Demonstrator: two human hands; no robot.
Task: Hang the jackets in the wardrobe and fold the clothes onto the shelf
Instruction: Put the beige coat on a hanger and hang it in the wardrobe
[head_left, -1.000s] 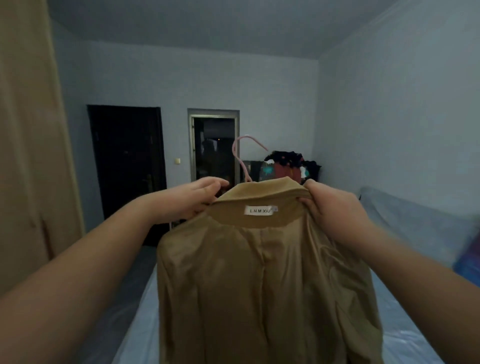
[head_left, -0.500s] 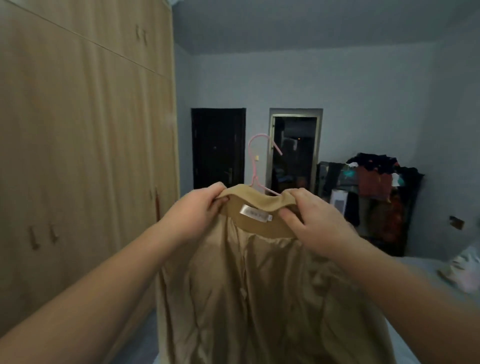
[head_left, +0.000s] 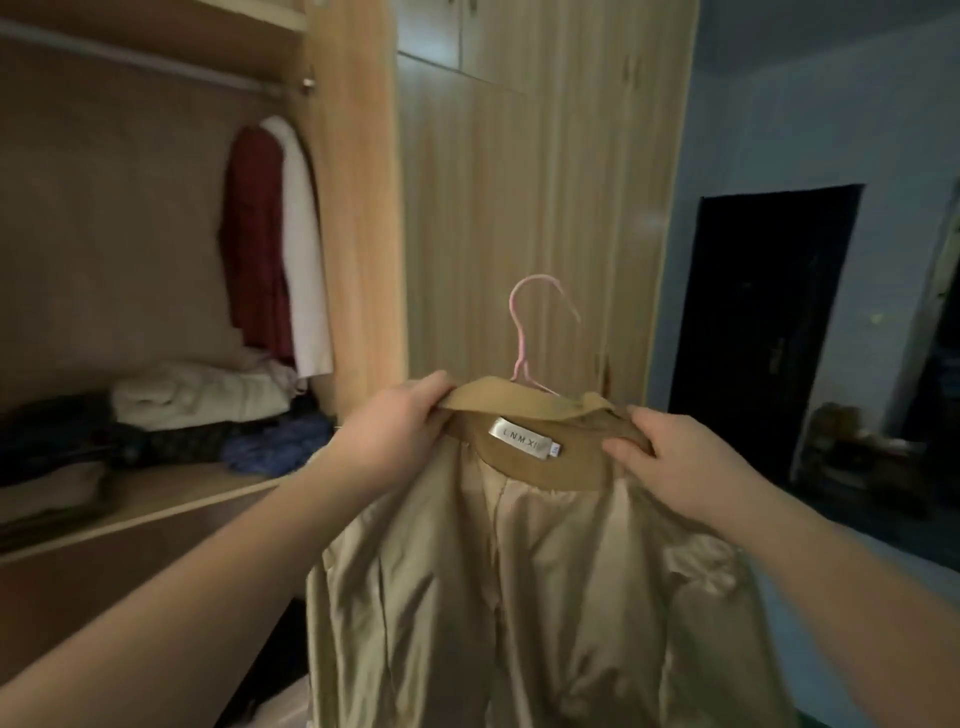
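Aloft, tan jacket (head_left: 519, 597) between hands (head_left: 395, 426)

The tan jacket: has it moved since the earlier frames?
Yes. The tan jacket, gripped by both hands, has swung left, from the dark door toward the open wardrobe.

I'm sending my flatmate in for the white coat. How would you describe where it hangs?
Look into the open wardrobe on the left. Two garments hang from the rail at its right end, above the folded clothes. The white coat is the rightmost, against the side panel, next to the dark red coat.
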